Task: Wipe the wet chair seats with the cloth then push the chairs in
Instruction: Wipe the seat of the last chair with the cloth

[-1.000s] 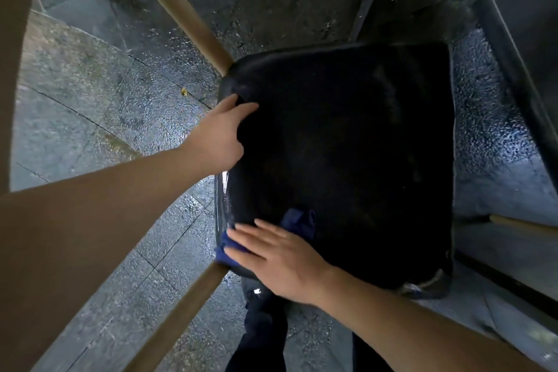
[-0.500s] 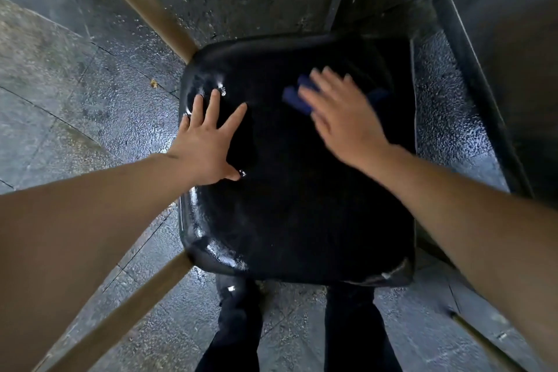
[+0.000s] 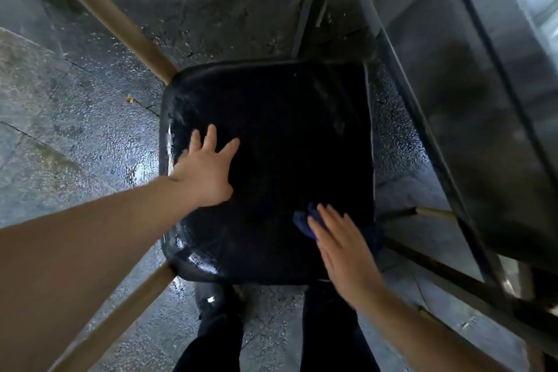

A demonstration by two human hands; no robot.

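A black glossy chair seat [image 3: 287, 142] fills the middle of the view, with wet shine along its left and front edges. My left hand [image 3: 205, 172] lies flat on the seat's left side, fingers spread, holding nothing. My right hand [image 3: 344, 248] presses a dark blue cloth [image 3: 305, 220] onto the seat's near right corner; only the cloth's left part shows past my fingers. Tan wooden chair legs [image 3: 120, 21] splay out at the upper left and lower left.
Wet grey stone paving [image 3: 75, 130] surrounds the chair. A dark metal table frame [image 3: 447, 178] runs diagonally close to the seat's right side, with another tan leg [image 3: 434, 213] behind it. My dark trouser legs and shoes [image 3: 217, 311] stand just in front of the seat.
My right hand has dragged the cloth from the seat's far middle back to its near right corner. My left hand has stayed flat on the seat's left side.
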